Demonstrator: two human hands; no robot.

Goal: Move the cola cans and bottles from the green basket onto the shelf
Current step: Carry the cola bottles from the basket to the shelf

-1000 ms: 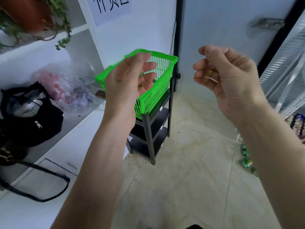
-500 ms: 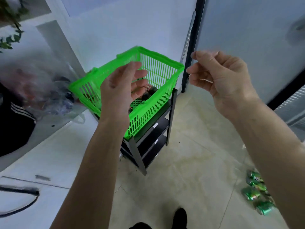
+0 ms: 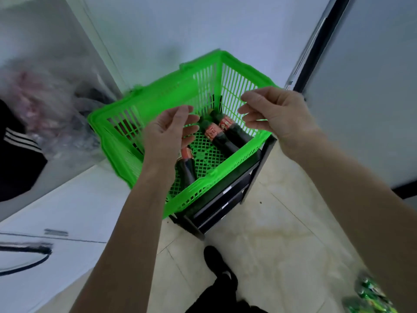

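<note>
While both hands hover empty, red-labelled cola bottles lie in green basket.

You have stepped closer and look down into the basket now; three bottles show inside. Both your hands, left and right, have come lower, above the basket.

A bright green slatted plastic basket is sitting on top of a dark metal tiered shelf. Three dark cola bottles with red labels are lying on its mesh floor: two side by side at the far right, one nearer, partly hidden.
</note>
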